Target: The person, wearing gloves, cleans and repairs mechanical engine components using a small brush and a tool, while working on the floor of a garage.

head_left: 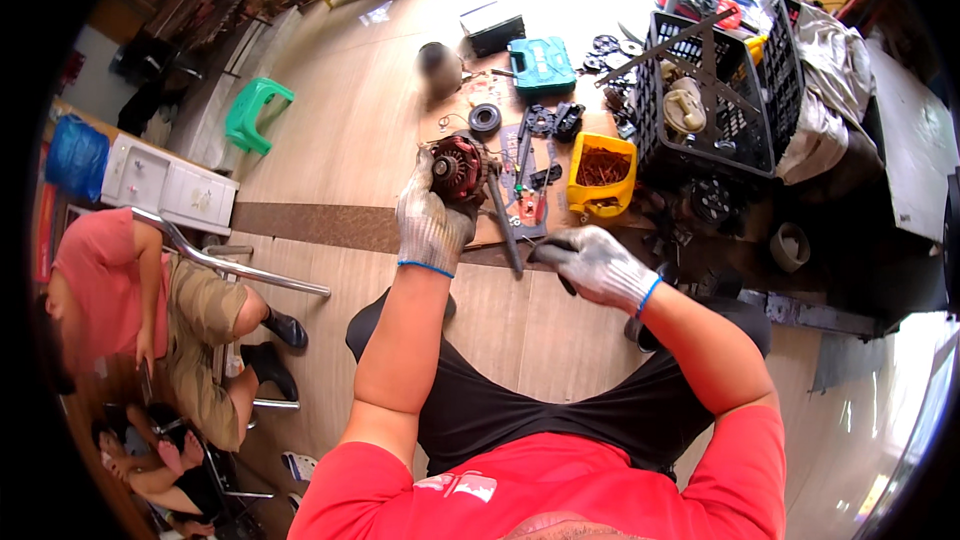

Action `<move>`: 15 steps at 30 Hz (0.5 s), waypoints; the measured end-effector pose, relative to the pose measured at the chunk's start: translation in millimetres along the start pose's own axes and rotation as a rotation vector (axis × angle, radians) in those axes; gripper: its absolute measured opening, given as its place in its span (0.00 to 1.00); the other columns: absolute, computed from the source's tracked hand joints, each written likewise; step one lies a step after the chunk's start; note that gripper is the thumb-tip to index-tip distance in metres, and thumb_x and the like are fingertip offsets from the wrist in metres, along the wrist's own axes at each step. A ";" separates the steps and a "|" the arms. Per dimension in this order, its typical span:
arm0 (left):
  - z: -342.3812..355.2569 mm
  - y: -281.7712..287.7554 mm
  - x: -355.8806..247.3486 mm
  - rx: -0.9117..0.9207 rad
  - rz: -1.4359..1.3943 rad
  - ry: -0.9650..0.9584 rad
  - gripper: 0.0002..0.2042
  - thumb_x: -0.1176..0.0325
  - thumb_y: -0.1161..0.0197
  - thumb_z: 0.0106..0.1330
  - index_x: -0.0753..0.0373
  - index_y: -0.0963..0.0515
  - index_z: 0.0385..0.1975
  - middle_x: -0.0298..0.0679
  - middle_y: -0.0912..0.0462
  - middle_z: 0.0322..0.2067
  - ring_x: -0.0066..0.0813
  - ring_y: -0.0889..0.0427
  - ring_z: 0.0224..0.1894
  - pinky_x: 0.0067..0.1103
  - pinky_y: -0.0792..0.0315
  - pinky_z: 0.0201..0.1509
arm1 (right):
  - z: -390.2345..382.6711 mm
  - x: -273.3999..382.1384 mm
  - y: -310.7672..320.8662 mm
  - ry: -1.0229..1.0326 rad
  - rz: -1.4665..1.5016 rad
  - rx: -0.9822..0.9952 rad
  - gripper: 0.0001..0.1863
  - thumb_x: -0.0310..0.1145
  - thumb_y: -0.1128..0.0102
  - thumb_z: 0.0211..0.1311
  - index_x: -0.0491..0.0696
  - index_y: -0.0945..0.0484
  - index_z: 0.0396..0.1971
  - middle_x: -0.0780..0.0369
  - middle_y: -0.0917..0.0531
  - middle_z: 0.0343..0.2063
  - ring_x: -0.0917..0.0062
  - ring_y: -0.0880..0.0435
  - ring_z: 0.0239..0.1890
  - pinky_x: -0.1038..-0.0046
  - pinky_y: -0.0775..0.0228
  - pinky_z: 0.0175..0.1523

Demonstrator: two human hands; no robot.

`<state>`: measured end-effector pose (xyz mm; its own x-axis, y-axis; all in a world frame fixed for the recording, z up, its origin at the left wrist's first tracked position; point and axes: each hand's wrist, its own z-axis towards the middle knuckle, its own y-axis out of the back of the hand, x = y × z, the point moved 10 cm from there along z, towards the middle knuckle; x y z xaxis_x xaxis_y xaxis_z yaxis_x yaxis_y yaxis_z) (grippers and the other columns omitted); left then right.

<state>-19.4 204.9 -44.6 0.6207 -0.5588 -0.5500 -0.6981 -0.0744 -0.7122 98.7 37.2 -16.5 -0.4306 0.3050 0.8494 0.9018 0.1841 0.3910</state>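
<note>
My left hand (432, 222), in a whitish work glove with a blue cuff, is closed around a round motor part (460, 170). A ring of fins and reddish windings show on the part's face. My right hand (598, 265), in a soiled glove of the same kind, is closed on a dark-handled tool (545, 254); a thin metal tip shows near the fingers, and its exact kind is unclear. Between the hands a long dark bar (506, 225) slants down from beside the motor part. Near my right hand stands a yellow tub (592, 204) holding copper-coloured wire pieces.
Beyond my hands lie a black ring (485, 118), a teal case (541, 65) and dark loose parts on cardboard. A black crate (655, 100) of parts stands at right. A green stool (255, 115) is far left. A person in pink (110, 280) sits at left; another sits lower down.
</note>
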 end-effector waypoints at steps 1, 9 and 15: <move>-2.0 7.9 -4.8 -0.136 -0.014 -0.032 0.22 0.50 0.43 0.72 0.61 0.26 0.54 0.44 0.17 0.45 0.42 0.16 0.42 0.36 0.20 0.39 | -0.6 4.0 -6.5 0.128 -0.031 -0.040 0.13 0.38 0.46 0.69 0.47 0.17 0.44 0.51 0.15 0.37 0.60 0.15 0.38 0.66 0.24 0.43; -21.1 -9.1 -30.8 -0.109 0.031 -0.192 0.20 0.51 0.42 0.73 0.59 0.27 0.54 0.41 0.18 0.44 0.39 0.16 0.40 0.34 0.23 0.33 | -23.7 16.6 -52.4 -0.087 0.179 0.208 0.17 0.40 0.47 0.70 0.44 0.19 0.49 0.51 0.14 0.38 0.59 0.15 0.41 0.66 0.25 0.47; -16.9 -7.8 -23.6 -0.012 0.052 -0.187 0.18 0.54 0.43 0.73 0.59 0.27 0.54 0.41 0.19 0.47 0.40 0.16 0.44 0.38 0.19 0.40 | -8.9 1.7 -32.9 -0.055 -0.083 0.257 0.52 0.67 0.45 0.57 0.43 0.44 0.72 0.47 0.28 0.64 0.56 0.28 0.65 0.68 0.36 0.67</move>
<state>-34.7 204.7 -18.7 0.6381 -0.3989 -0.6586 -0.7348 -0.0601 -0.6756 68.7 23.4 -24.8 -0.5108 0.3280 0.7947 0.8271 0.4396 0.3502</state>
